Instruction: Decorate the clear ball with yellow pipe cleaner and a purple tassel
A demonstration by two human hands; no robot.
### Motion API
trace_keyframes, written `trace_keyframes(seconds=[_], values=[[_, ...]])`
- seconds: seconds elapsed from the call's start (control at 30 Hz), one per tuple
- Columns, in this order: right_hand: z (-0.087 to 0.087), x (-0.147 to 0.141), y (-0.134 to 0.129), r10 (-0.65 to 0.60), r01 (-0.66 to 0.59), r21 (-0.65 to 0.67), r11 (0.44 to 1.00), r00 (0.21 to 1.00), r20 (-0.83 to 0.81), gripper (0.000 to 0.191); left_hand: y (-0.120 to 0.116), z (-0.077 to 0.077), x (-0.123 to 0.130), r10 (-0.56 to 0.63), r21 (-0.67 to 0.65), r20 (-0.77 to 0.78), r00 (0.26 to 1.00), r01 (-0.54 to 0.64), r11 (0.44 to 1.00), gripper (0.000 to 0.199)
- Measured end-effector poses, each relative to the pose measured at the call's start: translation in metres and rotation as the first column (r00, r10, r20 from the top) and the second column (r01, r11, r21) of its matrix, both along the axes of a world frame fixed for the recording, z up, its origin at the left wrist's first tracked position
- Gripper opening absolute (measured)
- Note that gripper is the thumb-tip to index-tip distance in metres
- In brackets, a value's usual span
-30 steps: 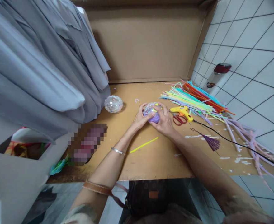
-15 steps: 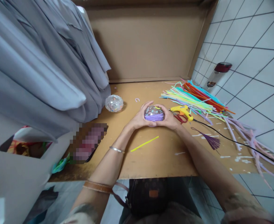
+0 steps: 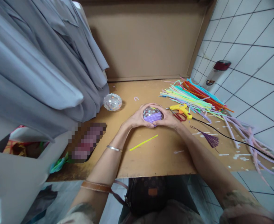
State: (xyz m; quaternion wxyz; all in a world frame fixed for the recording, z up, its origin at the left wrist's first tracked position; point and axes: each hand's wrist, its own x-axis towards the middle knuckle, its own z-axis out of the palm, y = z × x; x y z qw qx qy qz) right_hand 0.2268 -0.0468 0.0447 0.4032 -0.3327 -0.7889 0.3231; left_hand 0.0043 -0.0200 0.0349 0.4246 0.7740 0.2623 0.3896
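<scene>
Between my two hands is a clear, glittery ball (image 3: 153, 115) with purple strips across its lower part and a bit of yellow near its top. My left hand (image 3: 138, 117) wraps round its left side, and my right hand (image 3: 169, 118) holds its right side. Both thumbs rest low on the ball, on the side facing me. A yellow pipe cleaner (image 3: 143, 143) lies on the table below the hands. Just right of my right hand are a yellow glue gun (image 3: 181, 110) and red-handled scissors (image 3: 179, 117).
A second clear ball (image 3: 112, 102) stands at the left. Colourful pipe cleaners (image 3: 193, 96) are piled at the back right, near a bottle (image 3: 215, 74). A purple tassel (image 3: 209, 139), the black cord (image 3: 235, 139), a phone (image 3: 87, 143) and grey cloth (image 3: 48, 62) surround the work area.
The ball has tilted slightly in my hands, so its purple strips now slant. The fingers of my left hand have come down over its top. The whole view has shifted a little.
</scene>
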Motion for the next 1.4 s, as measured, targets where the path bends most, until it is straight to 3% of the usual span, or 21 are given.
trace_keyframes(seconds=[0.37, 0.87, 1.23, 1.3, 1.4], values=[[-0.002, -0.004, 0.001, 0.042, -0.043, 0.031, 0.999, 0.999, 0.007, 0.08, -0.003, 0.001, 0.002, -0.015, 0.005, 0.058, 0.998, 0.015, 1.0, 0.097], [0.005, -0.004, -0.004, 0.133, -0.134, -0.098, 0.986, 0.991, -0.022, 0.085, -0.004, 0.014, -0.009, -0.006, -0.004, -0.119, 0.993, 0.006, 1.0, 0.113], [0.005, -0.007, -0.004, 0.189, -0.192, -0.089, 0.977, 0.981, -0.042, 0.076, -0.003, 0.018, -0.01, -0.121, -0.072, -0.059, 0.991, 0.117, 0.991, 0.08], [0.005, -0.006, -0.004, 0.195, -0.197, -0.085, 0.977, 0.98, -0.035, 0.074, -0.005, 0.02, -0.008, -0.169, -0.097, -0.043, 0.985, 0.164, 0.982, 0.081], [0.005, -0.006, -0.005, 0.222, -0.226, -0.114, 0.967, 0.974, -0.052, 0.076, -0.007, 0.024, -0.008, -0.156, -0.103, -0.099, 0.983, 0.146, 0.984, 0.095]])
